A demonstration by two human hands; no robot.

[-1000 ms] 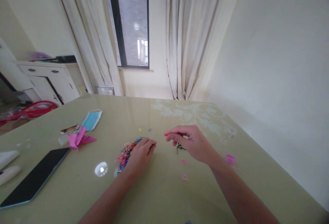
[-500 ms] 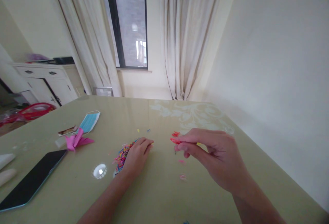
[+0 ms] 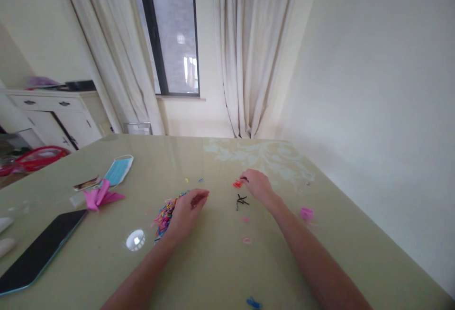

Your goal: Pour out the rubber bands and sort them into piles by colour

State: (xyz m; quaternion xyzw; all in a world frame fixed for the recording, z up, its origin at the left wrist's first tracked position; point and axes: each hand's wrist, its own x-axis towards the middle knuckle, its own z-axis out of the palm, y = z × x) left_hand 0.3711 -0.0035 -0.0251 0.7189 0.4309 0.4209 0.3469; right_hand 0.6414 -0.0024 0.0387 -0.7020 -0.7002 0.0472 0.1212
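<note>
Right hand (image 3: pixel 259 186) is pinching narrowly beside the red bands (image 3: pixel 237 184); left hand (image 3: pixel 188 213) is curling over the mixed heap (image 3: pixel 165 215).
The red bands are lying just beside the right fingertips, on their left, but I can't tell whether those fingers are holding any; the left fingers and thumb are bending close together, and their grip is hard to make out too. Below the right fingertips, black bands (image 3: pixel 242 200) are lying in a tangle, with pale pink bands (image 3: pixel 246 240) lying farther below. The left hand is hiding part of the multicoloured heap. Out past the right wrist, a pink bundle (image 3: pixel 306 213) is sitting on the table (image 3: pixel 213 267); both forearms are running out of view at the bottom.
</note>
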